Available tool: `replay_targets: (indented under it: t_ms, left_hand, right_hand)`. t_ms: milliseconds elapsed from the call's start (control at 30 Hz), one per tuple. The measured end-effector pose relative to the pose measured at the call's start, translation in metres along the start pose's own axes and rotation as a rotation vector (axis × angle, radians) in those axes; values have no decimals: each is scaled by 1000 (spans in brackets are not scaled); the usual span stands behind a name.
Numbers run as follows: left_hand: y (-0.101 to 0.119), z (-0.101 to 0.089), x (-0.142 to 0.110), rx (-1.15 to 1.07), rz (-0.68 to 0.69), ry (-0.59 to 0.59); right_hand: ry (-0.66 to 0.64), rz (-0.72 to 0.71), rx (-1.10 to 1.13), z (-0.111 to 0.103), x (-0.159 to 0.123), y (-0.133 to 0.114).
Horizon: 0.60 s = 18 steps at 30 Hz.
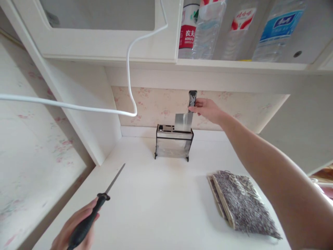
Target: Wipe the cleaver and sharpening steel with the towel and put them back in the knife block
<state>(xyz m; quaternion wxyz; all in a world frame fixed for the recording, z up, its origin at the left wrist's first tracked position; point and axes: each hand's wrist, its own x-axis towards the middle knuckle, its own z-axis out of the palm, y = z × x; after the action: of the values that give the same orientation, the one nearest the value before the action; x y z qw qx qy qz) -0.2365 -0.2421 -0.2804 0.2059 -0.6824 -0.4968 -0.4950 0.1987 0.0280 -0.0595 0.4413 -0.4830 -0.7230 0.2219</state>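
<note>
My right hand (206,109) grips the dark handle of a cleaver (183,121). Its broad steel blade stands upright, the lower part down in a slot of the knife block (173,147). That block has a metal top with several slots, see-through sides and black feet. Lower left, my left hand (78,227) is closed around the black handle of a honing steel (90,217). The rod of the steel points up and to the right, over the white surface, apart from the block.
A folded grey-brown cloth (241,205) lies at the right of the white tabletop (156,208). A white cable (128,66) hangs across the upper left. Several plastic bottles (210,31) stand on the shelf above. Flowered wallpaper (153,104) covers the back wall.
</note>
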Motion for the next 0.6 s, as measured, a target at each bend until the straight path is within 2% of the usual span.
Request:
replay_targets:
  t_ms: [100, 233, 367, 467, 600]
  left_hand:
    - [0, -2, -5, 94, 198, -19]
    - [4, -1, -6, 125, 200, -5]
    - [-1, 1, -10, 133, 219, 11]
    - [-7, 2, -16, 137, 227, 27]
    - [-11, 3, -25, 128, 227, 15]
  right_hand:
    - [-1, -62, 6, -15, 0, -22]
    - [27, -162, -30, -23, -11, -42]
    - [124, -260, -40, -23, -27, -55]
    - [228, -319, -69, -17, -52, -67]
    - [325, -367, -44, 4, -102, -85]
